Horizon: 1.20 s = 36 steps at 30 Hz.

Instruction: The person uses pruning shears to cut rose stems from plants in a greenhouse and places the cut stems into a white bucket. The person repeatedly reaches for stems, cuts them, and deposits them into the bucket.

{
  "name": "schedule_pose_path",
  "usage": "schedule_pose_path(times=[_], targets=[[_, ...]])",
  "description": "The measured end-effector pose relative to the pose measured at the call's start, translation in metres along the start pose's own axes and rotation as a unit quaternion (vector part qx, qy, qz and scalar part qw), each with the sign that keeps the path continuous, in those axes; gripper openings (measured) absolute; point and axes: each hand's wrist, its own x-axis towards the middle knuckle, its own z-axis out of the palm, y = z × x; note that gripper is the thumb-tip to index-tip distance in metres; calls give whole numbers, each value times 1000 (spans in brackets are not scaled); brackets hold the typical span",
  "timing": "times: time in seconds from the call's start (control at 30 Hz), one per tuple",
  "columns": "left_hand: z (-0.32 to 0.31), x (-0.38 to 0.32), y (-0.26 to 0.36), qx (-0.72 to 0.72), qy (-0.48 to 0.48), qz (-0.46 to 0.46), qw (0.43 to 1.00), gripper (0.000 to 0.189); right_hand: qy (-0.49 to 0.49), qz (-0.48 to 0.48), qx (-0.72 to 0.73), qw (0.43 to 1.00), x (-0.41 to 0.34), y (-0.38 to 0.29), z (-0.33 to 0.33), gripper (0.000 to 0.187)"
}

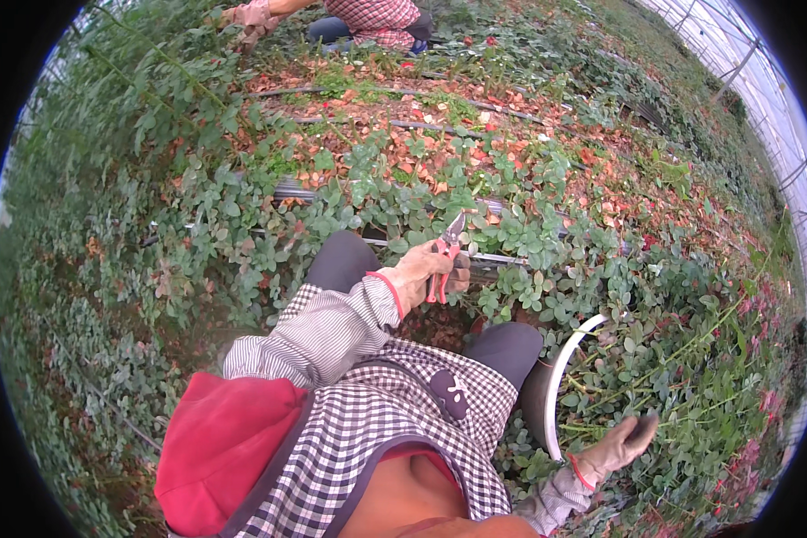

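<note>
My left hand [417, 272], in a pale, soiled glove, is closed round red-handled pruning shears [446, 252]. Their metal blades point up over low leafy rose plants [518, 235], in front of my knees. At the lower right, my right hand [615, 449] reaches out past the white rim [557, 376] of a large round container, thumb apart from the fingers. Nothing is visible in its grasp. Leafy green cut stems [619, 397] fill the container and spread beyond it. Both forearms wear striped sleeves with red cuffs.
Another person in a checked shirt [376, 20] crouches at the top, a gloved hand [252, 20] among the foliage. Dark irrigation pipes [437, 126] cross a bed strewn with fallen leaves and petals. Dense plants stand to the left; the greenhouse's plastic wall [770, 87] rises at the right.
</note>
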Motion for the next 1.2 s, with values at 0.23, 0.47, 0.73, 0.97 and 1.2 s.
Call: schedule_pose_path(times=[0.23, 0.47, 0.73, 0.97, 1.2], targets=[[55, -21, -23, 218, -121, 167, 954, 32, -553, 341, 430, 627, -114, -151, 141, 39], [29, -52, 13, 428, -31, 64, 901, 35, -635, 276, 244, 679, -146, -172, 167, 31], [-13, -73, 37, 256, -112, 39, 959, 23, -662, 193, 191, 699, -173, -206, 184, 33], [-69, -94, 72, 23, -121, -32, 992, 32, -496, 136, 314, 798, -148, -263, 238, 53], [-123, -92, 112, -307, -274, -248, 877, 47, -649, 87, 311, 689, -179, -331, 336, 33]])
